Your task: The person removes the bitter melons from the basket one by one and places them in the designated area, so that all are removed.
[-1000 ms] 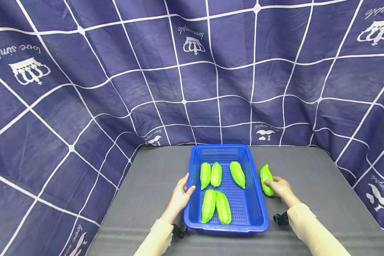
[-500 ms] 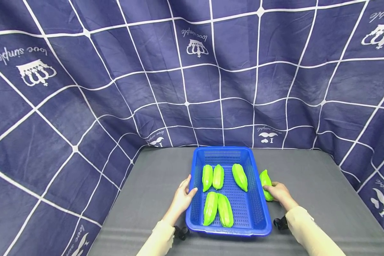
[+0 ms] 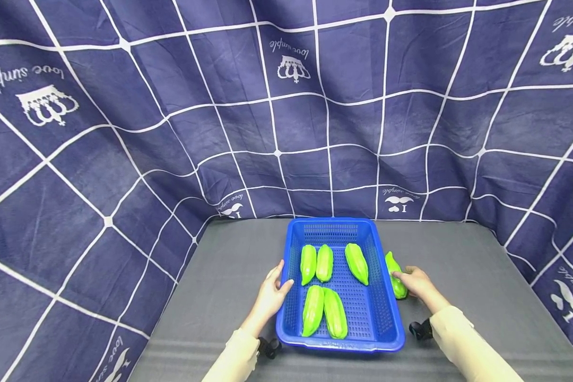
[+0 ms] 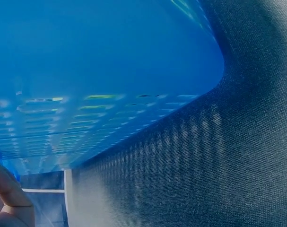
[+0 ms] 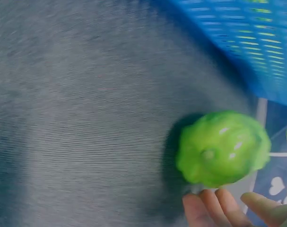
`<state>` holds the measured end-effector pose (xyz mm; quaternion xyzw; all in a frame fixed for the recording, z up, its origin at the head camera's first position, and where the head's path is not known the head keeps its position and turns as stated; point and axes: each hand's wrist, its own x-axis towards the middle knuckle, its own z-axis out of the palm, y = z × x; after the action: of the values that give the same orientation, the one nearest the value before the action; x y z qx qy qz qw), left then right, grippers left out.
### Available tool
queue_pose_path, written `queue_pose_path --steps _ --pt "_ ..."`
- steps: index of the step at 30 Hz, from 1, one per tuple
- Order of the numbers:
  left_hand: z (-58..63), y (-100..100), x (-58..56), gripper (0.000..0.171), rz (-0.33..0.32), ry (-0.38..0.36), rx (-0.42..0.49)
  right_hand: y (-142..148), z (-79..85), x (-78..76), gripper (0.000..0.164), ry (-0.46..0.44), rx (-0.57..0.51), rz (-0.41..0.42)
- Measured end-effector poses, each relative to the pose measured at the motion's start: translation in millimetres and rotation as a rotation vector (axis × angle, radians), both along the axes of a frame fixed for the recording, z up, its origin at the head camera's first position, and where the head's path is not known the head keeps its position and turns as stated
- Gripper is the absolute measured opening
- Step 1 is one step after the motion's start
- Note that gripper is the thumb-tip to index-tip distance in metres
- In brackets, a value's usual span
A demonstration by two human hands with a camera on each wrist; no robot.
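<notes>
1. Head view: a rectangular blue plastic mesh basket point(image 3: 340, 346) stands on the dark grey table point(image 3: 229, 265), its far rim near the white-gridded navy cloth point(image 3: 344, 122); wide table stretches spread to either side.
2. I count five glossy bright-green, ribbed, tapered vegetables point(image 3: 356, 263) inside: three farther back, two in front.
3. One matching green vegetable point(image 3: 400, 290) sits outside, just beside the right wall. The person's right hand point(image 3: 420, 284) is loosened around it, fingertips at its edge.
4. The left hand point(image 3: 270, 293) grasps the left rim, thumb over it.
5. "love simple" reads upside down above white crowns.
</notes>
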<state>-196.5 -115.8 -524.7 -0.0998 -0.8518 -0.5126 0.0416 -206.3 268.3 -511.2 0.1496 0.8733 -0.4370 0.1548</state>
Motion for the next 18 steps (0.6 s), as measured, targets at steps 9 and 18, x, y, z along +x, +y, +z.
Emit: queue_pose_path --steps 9,18 --pt "-1.8 -1 -1.4 0.061 0.0 -0.015 0.034 -1 42.1 -11.1 0.078 0.034 0.027 -0.022" --pt "-1.7 0 -0.2 0.061 0.012 -0.03 0.032 -8 77.4 -16.0 0.073 0.148 -0.064 -0.064"
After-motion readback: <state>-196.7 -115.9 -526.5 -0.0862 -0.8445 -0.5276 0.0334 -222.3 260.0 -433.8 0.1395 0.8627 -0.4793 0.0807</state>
